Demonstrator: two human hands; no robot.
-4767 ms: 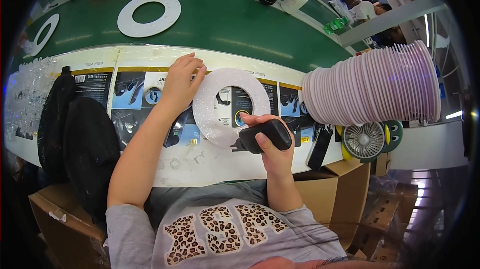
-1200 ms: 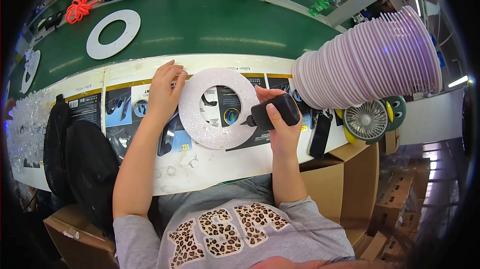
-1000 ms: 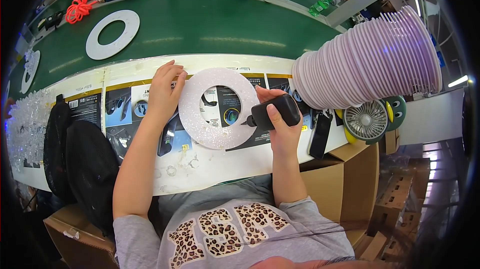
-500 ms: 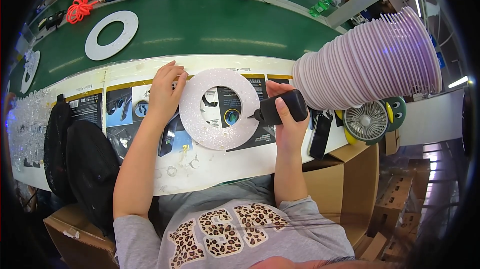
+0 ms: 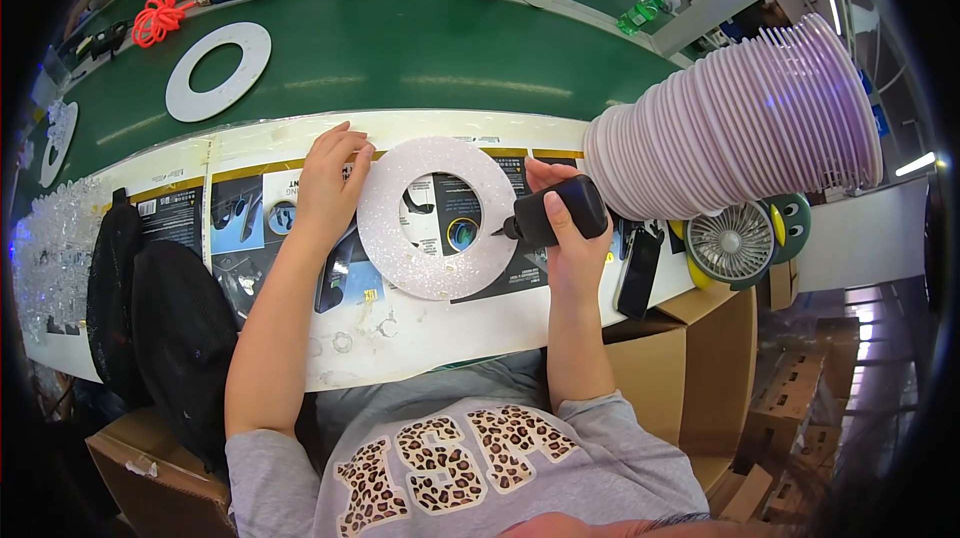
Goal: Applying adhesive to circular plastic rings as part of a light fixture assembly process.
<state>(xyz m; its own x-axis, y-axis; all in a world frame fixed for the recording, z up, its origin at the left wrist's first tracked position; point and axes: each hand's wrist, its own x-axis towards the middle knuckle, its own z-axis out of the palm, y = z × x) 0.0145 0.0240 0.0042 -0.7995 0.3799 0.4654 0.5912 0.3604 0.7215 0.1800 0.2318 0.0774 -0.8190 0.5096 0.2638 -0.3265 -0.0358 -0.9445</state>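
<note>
A flat, glittery white ring (image 5: 388, 228) lies on the printed sheets of the worktable in front of me. At its left rim rests my left hand (image 5: 338, 170), fingers stretched out, with the fingertips past the ring's upper left edge. My right hand (image 5: 573, 256) is wrapped round a black squeeze bottle (image 5: 562, 214), tilted so that its thin nozzle points left. The nozzle tip is over the right part of the ring; whether it touches the surface I cannot tell.
At the right lies a long stack of white rings (image 5: 730, 123), with a small fan (image 5: 732, 243) and a phone (image 5: 640, 271) below it. Another ring (image 5: 183, 88) is on the green belt (image 5: 400, 48). Clear plastic pieces (image 5: 60, 248) and a black bag (image 5: 180, 328) are at left.
The squeeze bottle and my right hand have shifted very slightly left. On the green belt the other ring has moved a little left. My left hand stays where it was.
</note>
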